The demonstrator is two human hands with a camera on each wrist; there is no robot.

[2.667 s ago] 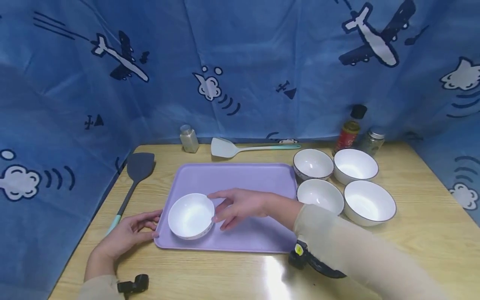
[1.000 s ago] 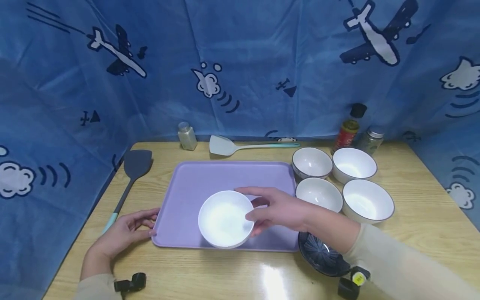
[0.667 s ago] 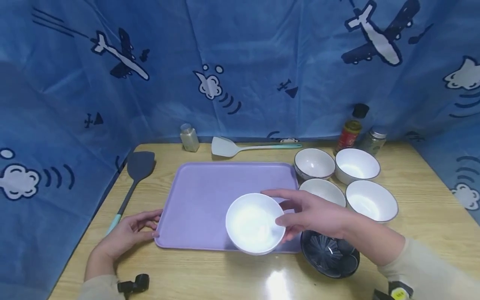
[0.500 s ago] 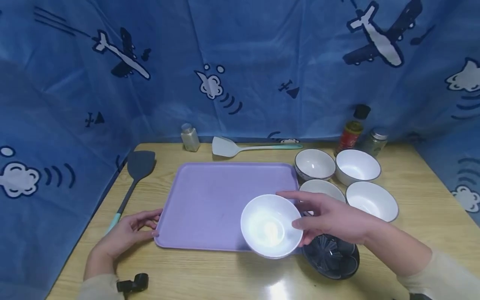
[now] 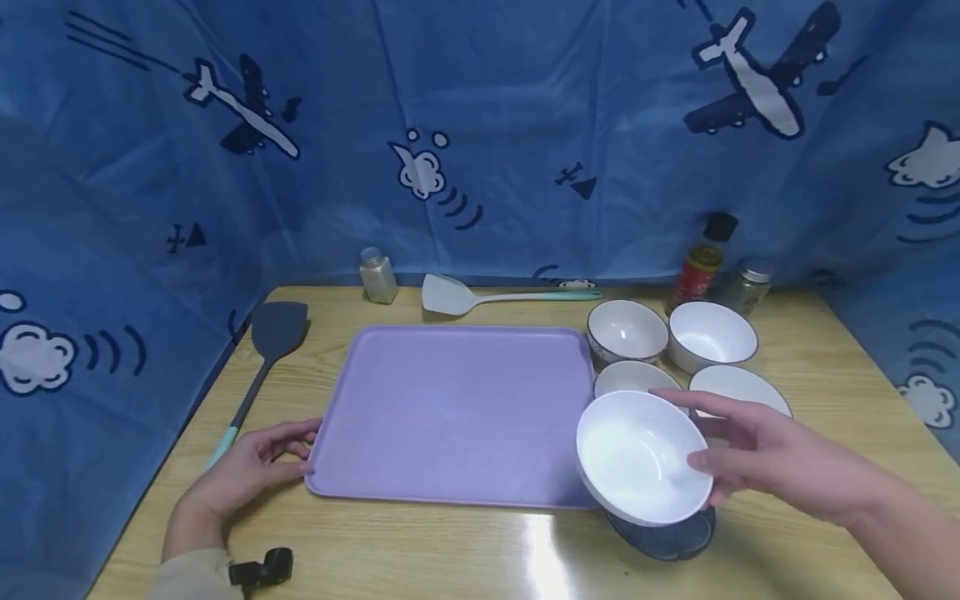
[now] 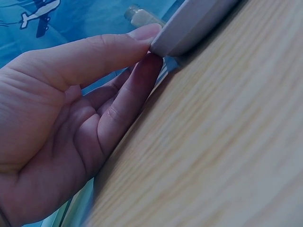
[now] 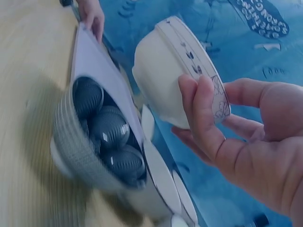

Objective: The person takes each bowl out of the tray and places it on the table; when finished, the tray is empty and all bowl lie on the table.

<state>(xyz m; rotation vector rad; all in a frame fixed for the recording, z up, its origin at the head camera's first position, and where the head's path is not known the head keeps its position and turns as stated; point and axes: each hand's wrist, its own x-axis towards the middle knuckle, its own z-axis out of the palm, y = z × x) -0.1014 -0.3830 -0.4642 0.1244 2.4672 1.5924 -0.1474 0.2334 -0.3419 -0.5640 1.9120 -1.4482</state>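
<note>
My right hand [image 5: 795, 467] grips a white bowl [image 5: 633, 458] by its right rim, thumb inside and fingers outside. In the right wrist view the bowl's outer wall [image 7: 161, 71] carries a floral band. It is held tilted in the air above a black bowl [image 5: 667, 542], which it partly hides; that bowl shows a ribbed outside [image 7: 78, 151] and a dark, petal-shaped inside. At the left, my left hand [image 5: 240, 479] pinches the edge of a lilac tray [image 5: 457, 408]. The left wrist view has the thumb [image 6: 113, 49] against the tray rim [image 6: 189, 28] and a fingertip beneath it.
Right of the tray stand several white bowls [image 5: 712, 335] close together. Behind them are a red-labelled bottle [image 5: 697, 267] and a shaker jar [image 5: 745, 285]. A pale spatula [image 5: 450, 295] and small jar [image 5: 378, 277] lie along the back; a dark spatula [image 5: 277, 329] lies left.
The right hand has lifted the white bowl off the tray and carried it right, over the black bowl. The left hand stays at the tray's edge.
</note>
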